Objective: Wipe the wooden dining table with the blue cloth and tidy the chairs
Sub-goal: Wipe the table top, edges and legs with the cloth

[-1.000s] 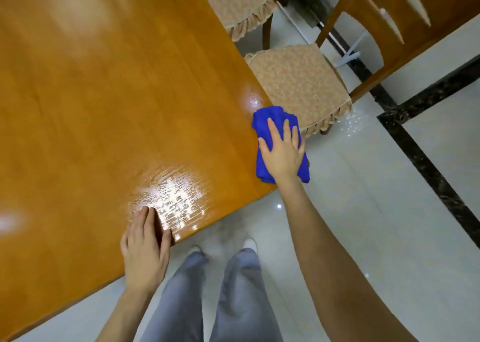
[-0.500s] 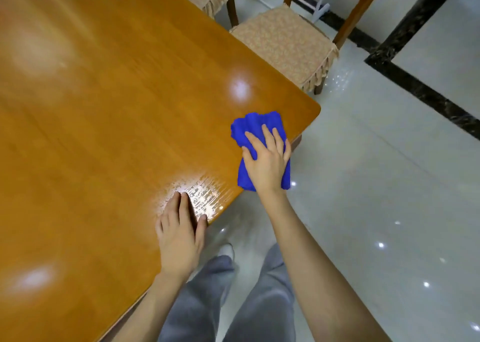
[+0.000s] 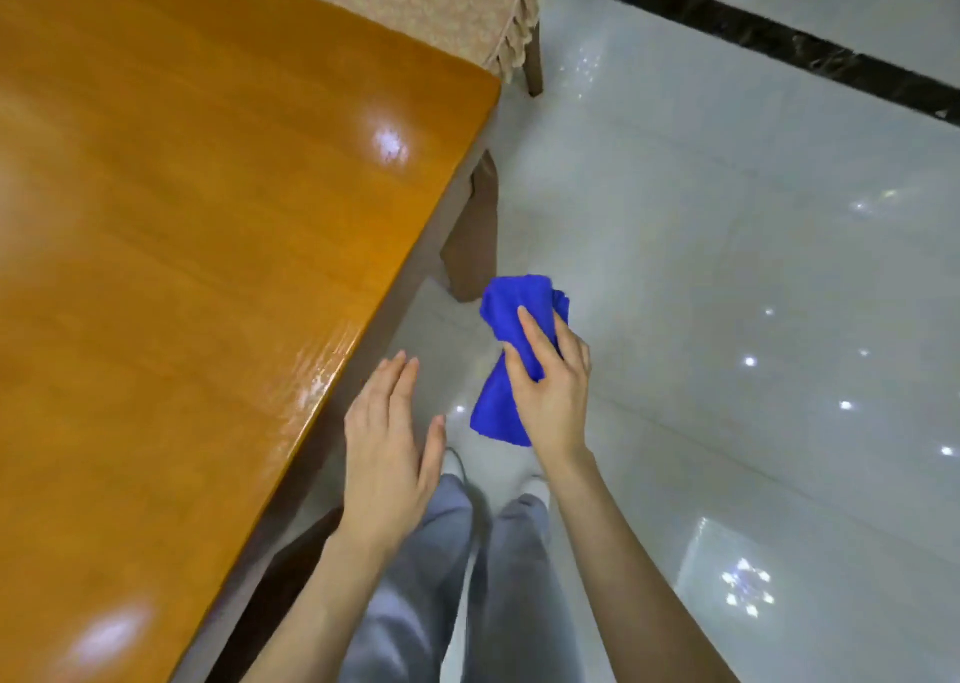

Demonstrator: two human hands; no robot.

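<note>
Landmark: dining table [image 3: 208, 215], filling the left side. Chair [image 3: 431, 2] beyond its far edge, seat partly under the top. Table leg [image 3: 472, 235] beneath the table's right corner. Left hand [image 3: 387, 454] just right of the table's edge, not touching it. Right hand [image 3: 550, 396], holding the cloth [image 3: 511, 329], farther right of the table, over the floor [image 3: 727, 267].

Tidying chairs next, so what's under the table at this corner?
Under the table corner only its brown leg and pale floor tiles show. The chair seat pokes out past the far edge; the tabletop covers everything else beneath.
</note>
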